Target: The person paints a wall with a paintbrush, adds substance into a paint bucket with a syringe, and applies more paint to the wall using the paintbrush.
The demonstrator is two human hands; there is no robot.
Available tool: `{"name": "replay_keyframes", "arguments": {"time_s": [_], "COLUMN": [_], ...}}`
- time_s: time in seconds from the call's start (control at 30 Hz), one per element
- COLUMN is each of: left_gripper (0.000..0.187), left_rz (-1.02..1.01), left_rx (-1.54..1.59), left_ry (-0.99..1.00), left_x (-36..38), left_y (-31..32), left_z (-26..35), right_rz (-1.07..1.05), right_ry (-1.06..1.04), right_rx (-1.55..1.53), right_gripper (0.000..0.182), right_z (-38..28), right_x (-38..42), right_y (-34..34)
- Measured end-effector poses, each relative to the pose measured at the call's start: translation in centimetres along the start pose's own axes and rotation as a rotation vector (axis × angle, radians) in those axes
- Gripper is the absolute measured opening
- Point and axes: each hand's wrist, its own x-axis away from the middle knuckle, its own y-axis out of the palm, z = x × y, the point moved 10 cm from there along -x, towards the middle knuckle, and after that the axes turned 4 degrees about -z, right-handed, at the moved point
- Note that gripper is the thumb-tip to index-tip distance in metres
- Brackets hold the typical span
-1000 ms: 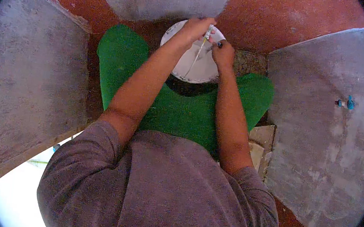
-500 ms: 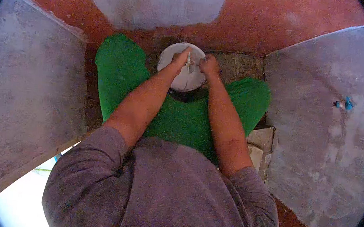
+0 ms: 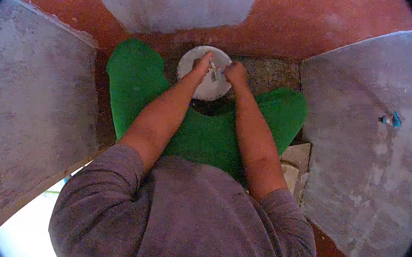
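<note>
A round white container [image 3: 192, 58] with pale contents sits between my knees, close to the red wall. My left hand [image 3: 201, 68] is closed at its left side, gripping a small flat tool [image 3: 215, 73], perhaps a brush or scraper, which slants down over the pale contents. Against the container's right rim rests my right hand [image 3: 236, 74], its fingers curled; whether they hold the rim or something small is hidden.
Ahead rises a red wall [image 3: 283, 30] with a pale patch [image 3: 172, 0]. Grey walls stand left [image 3: 32, 93] and right [image 3: 355, 160], the right one carrying a blue-handled tap [image 3: 396, 119]. A pale block [image 3: 297, 154] lies beside my right knee.
The tool has tilted more, its lower end shifting slightly left. My left hand has moved a little left; my right hand stays at the rim.
</note>
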Motion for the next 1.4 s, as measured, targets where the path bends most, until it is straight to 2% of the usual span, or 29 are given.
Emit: {"name": "replay_keyframes", "arguments": {"time_s": [0.13, 0.23, 0.33, 0.4, 0.47, 0.5, 0.57, 0.6, 0.67, 0.73, 0.83, 0.9, 0.97, 1.07, 1.17, 1.27, 1.4], "left_gripper": [0.052, 0.054, 0.058, 0.06, 0.06, 0.059, 0.053, 0.048, 0.038, 0.027, 0.036, 0.017, 0.016, 0.014, 0.014, 0.016, 0.02], "left_rz": [0.014, 0.028, 0.029, 0.42, 0.505, 0.394, 0.275, 0.265, 0.24, 0.213, -0.019, -0.122, 0.08, 0.023, 0.107, 0.18, 0.071], "left_rx": [-0.02, -0.052, -0.018, -0.096, -0.164, -0.19, -0.064, 0.086, 0.27, 0.339, 0.236, 0.22, 0.144, 0.632, 0.518, 0.564, 0.708], "left_ry": [-0.001, -0.067, -0.007, -0.015, 0.065, 0.15, 0.234, 0.235, 0.293, 0.408, 0.556, 0.585, 0.399, 0.29, 0.632, 0.716, 0.538], "left_x": [-0.7, 0.8, -0.1, -3.9, -2.9, 1.0, 2.1, -0.1, 0.4, 7.0, 10.6, 12.1, 10.9, 10.4, 11.1, 12.3, 10.3], "left_y": [-0.5, -0.7, -0.7, -3.4, -3.9, -3.3, -3.2, -3.6, -4.3, -5.1, -5.6, -6.8, -10.3, -11.4, -13.1, -14.0, -14.3], "left_z": [-0.1, 0.8, 0.8, -0.2, 2.6, 8.0, 11.7, 12.1, 14.4, 19.6, 21.9, 19.6, 14.9, 15.4, 21.0, 21.5, 18.7], "right_rz": [-0.041, -0.129, 0.006, 0.086, 0.102, 0.08, 0.113, 0.168, 0.254, 0.314, 0.371, 0.562, 0.47, 0.225, 0.177, -0.132, -0.319], "right_ry": [0.003, 0.109, 0.035, 0.028, 0.045, 0.056, 0.042, 0.018, 0.019, 0.066, 0.258, 0.241, 0.168, 0.2, 0.078, 0.003, -0.208], "right_rx": [-0.066, -0.194, -0.006, 0.092, 0.09, 0.046, 0.025, 0.047, 0.023, -0.07, -0.18, -0.139, -0.362, -0.871, -1.413, -1.605, -1.787], "right_gripper": [0.03, 0.032, 0.033, 0.033, 0.035, 0.036, 0.038, 0.039, 0.041, 0.044, 0.046, 0.047, 0.041, 0.033, 0.026, 0.027, 0.034], "right_z": [-1.2, -1.8, -1.2, -0.3, 0.0, -0.3, -0.7, -1.1, -1.3, -1.0, 0.5, 2.3, 7.2, 3.8, -2.5, -6.4, -13.1], "right_x": [0.4, 1.6, 0.6, -0.4, -0.3, 0.1, 0.8, 1.2, 1.5, 1.5, 1.9, 1.1, -3.0, -0.6, 3.1, 3.6, 6.8], "right_y": [-0.4, -1.1, -0.6, -0.2, -0.6, -1.2, -2.0, -2.5, -3.7, -5.8, -10.3, -12.3, -10.8, -12.9, -15.1, -15.4, -17.2]}}
